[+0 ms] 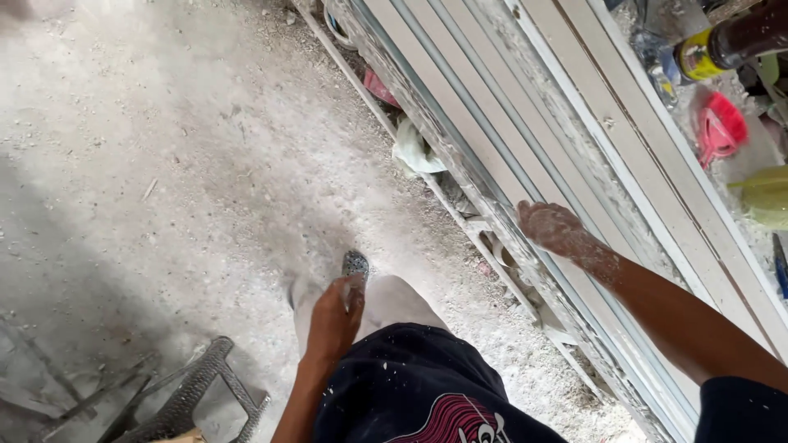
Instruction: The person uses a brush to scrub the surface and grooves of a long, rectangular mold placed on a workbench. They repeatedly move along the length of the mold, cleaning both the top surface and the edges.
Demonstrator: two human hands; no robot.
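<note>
Down low, the left hand (332,316) has its fingers clamped on a small tool (355,264) above the dusty floor (164,164) — the right hand (552,227), fingers together, rests on pale long panels (525,107).

a dusty floor (164,164), a metal stool (193,394) at lower left — a dark bottle (739,41) and a red lid (722,127) at upper right.

We see strong daylight washing out the dusty floor (164,123) at upper left — almost glare. The lower left lies in shadow, and the edges look slightly soft.
</note>
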